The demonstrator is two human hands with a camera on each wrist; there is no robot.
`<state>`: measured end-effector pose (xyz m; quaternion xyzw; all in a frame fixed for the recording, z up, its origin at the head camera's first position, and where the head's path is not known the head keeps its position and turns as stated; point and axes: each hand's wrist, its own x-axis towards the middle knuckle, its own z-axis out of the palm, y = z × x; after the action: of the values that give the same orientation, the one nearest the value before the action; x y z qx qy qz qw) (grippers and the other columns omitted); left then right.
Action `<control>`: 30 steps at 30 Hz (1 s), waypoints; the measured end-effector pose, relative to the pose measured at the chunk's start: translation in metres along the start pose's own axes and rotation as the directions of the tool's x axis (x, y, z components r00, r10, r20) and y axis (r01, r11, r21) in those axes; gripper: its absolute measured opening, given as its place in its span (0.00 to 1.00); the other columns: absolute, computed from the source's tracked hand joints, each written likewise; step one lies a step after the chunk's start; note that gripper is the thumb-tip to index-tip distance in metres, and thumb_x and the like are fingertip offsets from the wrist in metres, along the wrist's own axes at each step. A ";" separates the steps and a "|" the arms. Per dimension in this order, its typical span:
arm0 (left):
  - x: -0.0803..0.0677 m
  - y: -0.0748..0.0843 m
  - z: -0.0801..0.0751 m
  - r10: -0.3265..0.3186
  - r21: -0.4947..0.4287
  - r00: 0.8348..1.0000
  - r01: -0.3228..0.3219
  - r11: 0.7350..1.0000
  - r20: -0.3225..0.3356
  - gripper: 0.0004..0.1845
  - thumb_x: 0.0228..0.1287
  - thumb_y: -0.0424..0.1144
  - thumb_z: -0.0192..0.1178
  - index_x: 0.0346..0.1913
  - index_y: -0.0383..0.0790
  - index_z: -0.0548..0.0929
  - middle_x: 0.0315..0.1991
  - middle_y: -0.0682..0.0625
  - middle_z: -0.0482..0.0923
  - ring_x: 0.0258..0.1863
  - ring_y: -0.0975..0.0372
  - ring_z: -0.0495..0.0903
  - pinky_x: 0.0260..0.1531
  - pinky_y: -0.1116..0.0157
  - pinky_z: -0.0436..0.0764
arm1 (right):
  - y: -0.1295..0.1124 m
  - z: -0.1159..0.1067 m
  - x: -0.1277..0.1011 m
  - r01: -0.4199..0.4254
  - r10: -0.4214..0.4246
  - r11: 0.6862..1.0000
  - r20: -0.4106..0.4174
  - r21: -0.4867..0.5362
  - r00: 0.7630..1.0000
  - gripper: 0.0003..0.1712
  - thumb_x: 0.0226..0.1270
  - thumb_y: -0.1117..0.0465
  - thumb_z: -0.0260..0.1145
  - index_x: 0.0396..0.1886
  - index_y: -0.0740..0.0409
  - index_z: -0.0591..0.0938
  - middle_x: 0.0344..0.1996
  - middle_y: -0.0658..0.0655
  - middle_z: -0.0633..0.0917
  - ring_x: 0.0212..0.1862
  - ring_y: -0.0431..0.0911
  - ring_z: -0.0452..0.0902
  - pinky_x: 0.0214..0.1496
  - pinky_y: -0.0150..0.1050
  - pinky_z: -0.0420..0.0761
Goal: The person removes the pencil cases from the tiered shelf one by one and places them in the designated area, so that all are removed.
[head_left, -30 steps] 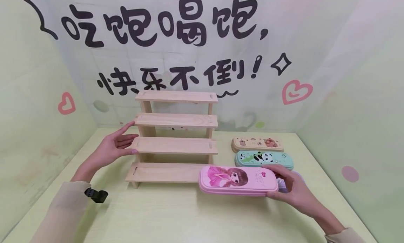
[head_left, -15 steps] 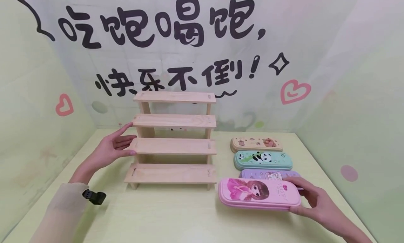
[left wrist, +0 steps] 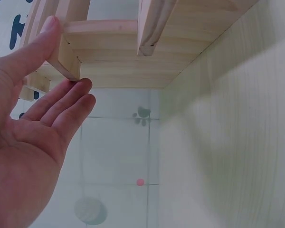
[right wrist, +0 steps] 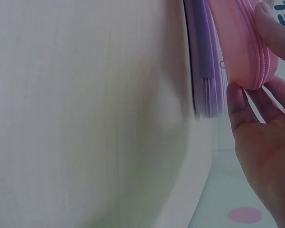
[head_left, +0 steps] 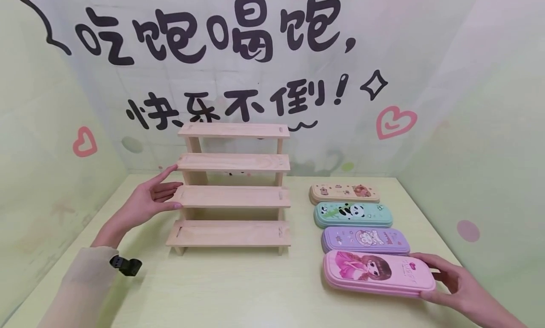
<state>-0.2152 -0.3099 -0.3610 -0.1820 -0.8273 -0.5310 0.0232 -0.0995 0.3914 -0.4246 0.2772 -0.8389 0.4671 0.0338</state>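
A pink pencil case [head_left: 379, 273] with a doll picture is held by its right end between the thumb and fingers of my right hand [head_left: 457, 285]. In the right wrist view the zipped pink case [right wrist: 242, 42] is raised off the table, nearer the camera than the purple case [right wrist: 206, 71]. My left hand [head_left: 146, 198] touches the left end of a stepped wooden rack [head_left: 232, 195], index fingertip at the second board from the top, thumb at the third. The left wrist view has its fingers [left wrist: 73, 107] fairly straight against a board's end.
Behind the pink case lie a purple pencil case [head_left: 366, 240], a green panda pencil case [head_left: 353, 215] and a cream pencil case [head_left: 345, 192] in a column. Walls stand at the back and both sides of the pale table [head_left: 238, 290].
My right hand has carried the pink pencil case rightward and toward me, from the bottom board's right end to in front of the purple case. My left hand stays at the rack.
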 end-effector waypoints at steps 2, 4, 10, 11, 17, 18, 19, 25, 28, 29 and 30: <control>0.000 -0.001 0.000 0.002 0.006 1.000 -0.002 1.000 -0.001 0.51 0.49 0.32 0.73 0.74 0.55 0.56 0.60 0.32 0.70 0.58 0.43 0.71 0.50 0.60 0.78 | 0.004 -0.002 -0.002 -0.005 0.005 1.000 0.014 0.001 1.000 0.40 0.47 0.80 0.70 0.63 0.72 0.67 0.57 0.63 0.74 0.51 0.43 0.75 0.48 0.25 0.76; 0.000 -0.001 -0.001 0.002 0.009 1.000 -0.002 1.000 -0.003 0.51 0.49 0.32 0.73 0.74 0.56 0.56 0.60 0.32 0.70 0.58 0.43 0.71 0.49 0.62 0.79 | 0.006 -0.004 -0.004 -0.024 0.025 1.000 0.036 -0.006 0.999 0.40 0.49 0.78 0.70 0.64 0.71 0.67 0.58 0.60 0.74 0.51 0.43 0.75 0.48 0.25 0.77; -0.001 -0.001 -0.001 -0.004 0.004 1.000 0.004 1.000 -0.002 0.51 0.50 0.31 0.73 0.74 0.55 0.56 0.60 0.32 0.70 0.58 0.42 0.71 0.46 0.69 0.80 | 0.012 -0.011 -0.005 -0.071 0.077 0.995 0.082 -0.073 0.994 0.39 0.53 0.74 0.70 0.66 0.67 0.67 0.59 0.51 0.74 0.48 0.42 0.78 0.46 0.26 0.78; -0.001 -0.001 0.000 -0.005 0.002 1.000 0.005 1.000 -0.001 0.51 0.50 0.31 0.73 0.74 0.54 0.55 0.60 0.32 0.70 0.58 0.42 0.70 0.46 0.69 0.80 | 0.012 -0.011 -0.005 -0.082 0.088 0.993 0.078 -0.083 0.993 0.39 0.53 0.73 0.71 0.66 0.66 0.67 0.59 0.50 0.75 0.47 0.41 0.79 0.46 0.26 0.79; 0.003 -0.010 -0.002 0.002 0.004 1.000 -0.002 1.000 -0.004 0.52 0.48 0.32 0.74 0.74 0.56 0.56 0.60 0.34 0.71 0.59 0.44 0.70 0.52 0.57 0.75 | 0.018 -0.013 -0.004 -0.149 0.155 0.985 0.073 -0.086 0.985 0.38 0.54 0.70 0.71 0.66 0.63 0.68 0.58 0.46 0.75 0.49 0.40 0.78 0.46 0.27 0.79; 0.004 -0.013 -0.002 0.004 0.009 1.000 -0.004 1.000 -0.004 0.52 0.48 0.33 0.74 0.74 0.57 0.56 0.60 0.35 0.71 0.59 0.45 0.71 0.53 0.56 0.75 | 0.019 -0.013 -0.004 -0.156 0.162 0.984 0.074 -0.085 0.984 0.38 0.54 0.70 0.71 0.66 0.63 0.68 0.58 0.46 0.75 0.49 0.40 0.78 0.46 0.27 0.79; 0.005 -0.016 -0.003 0.005 0.013 1.000 -0.005 1.000 -0.005 0.52 0.48 0.33 0.74 0.74 0.59 0.56 0.60 0.36 0.71 0.59 0.46 0.71 0.53 0.57 0.75 | 0.021 -0.013 -0.004 -0.155 0.161 0.985 0.080 -0.081 0.984 0.38 0.54 0.71 0.71 0.66 0.64 0.68 0.59 0.46 0.74 0.48 0.40 0.78 0.46 0.27 0.79; 0.008 -0.027 -0.006 0.013 0.031 1.000 -0.013 0.999 -0.006 0.52 0.47 0.36 0.74 0.73 0.64 0.56 0.60 0.39 0.72 0.59 0.50 0.73 0.52 0.61 0.76 | 0.025 -0.015 -0.003 -0.182 0.188 0.981 0.105 -0.060 0.977 0.39 0.55 0.70 0.71 0.67 0.63 0.67 0.59 0.45 0.74 0.49 0.41 0.78 0.47 0.28 0.80; 0.007 -0.029 -0.006 0.009 0.021 1.000 -0.009 1.000 -0.005 0.52 0.48 0.36 0.74 0.73 0.63 0.56 0.60 0.39 0.72 0.59 0.50 0.73 0.51 0.63 0.77 | 0.025 -0.015 -0.002 -0.210 0.217 0.975 0.111 -0.071 0.970 0.39 0.55 0.68 0.71 0.67 0.62 0.67 0.58 0.43 0.74 0.49 0.40 0.78 0.47 0.29 0.80; 0.007 -0.029 -0.006 0.007 0.016 1.000 -0.007 1.000 -0.005 0.52 0.48 0.36 0.74 0.73 0.63 0.56 0.60 0.39 0.72 0.59 0.49 0.73 0.51 0.65 0.77 | 0.025 -0.015 -0.001 -0.223 0.231 0.972 0.111 -0.079 0.967 0.39 0.56 0.68 0.71 0.67 0.62 0.67 0.58 0.41 0.74 0.49 0.39 0.77 0.47 0.29 0.80; 0.007 -0.029 -0.007 0.008 0.011 1.000 -0.008 1.000 -0.004 0.51 0.48 0.36 0.74 0.73 0.63 0.56 0.60 0.39 0.72 0.59 0.49 0.73 0.51 0.65 0.78 | 0.024 -0.015 0.000 -0.235 0.243 0.969 0.111 -0.082 0.964 0.39 0.56 0.67 0.71 0.67 0.61 0.67 0.58 0.41 0.74 0.49 0.38 0.77 0.47 0.29 0.80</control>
<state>-0.2318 -0.3246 -0.3818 -0.1840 -0.8295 -0.5266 0.0280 -0.1142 0.4135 -0.4348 0.2001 -0.8823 0.4213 -0.0638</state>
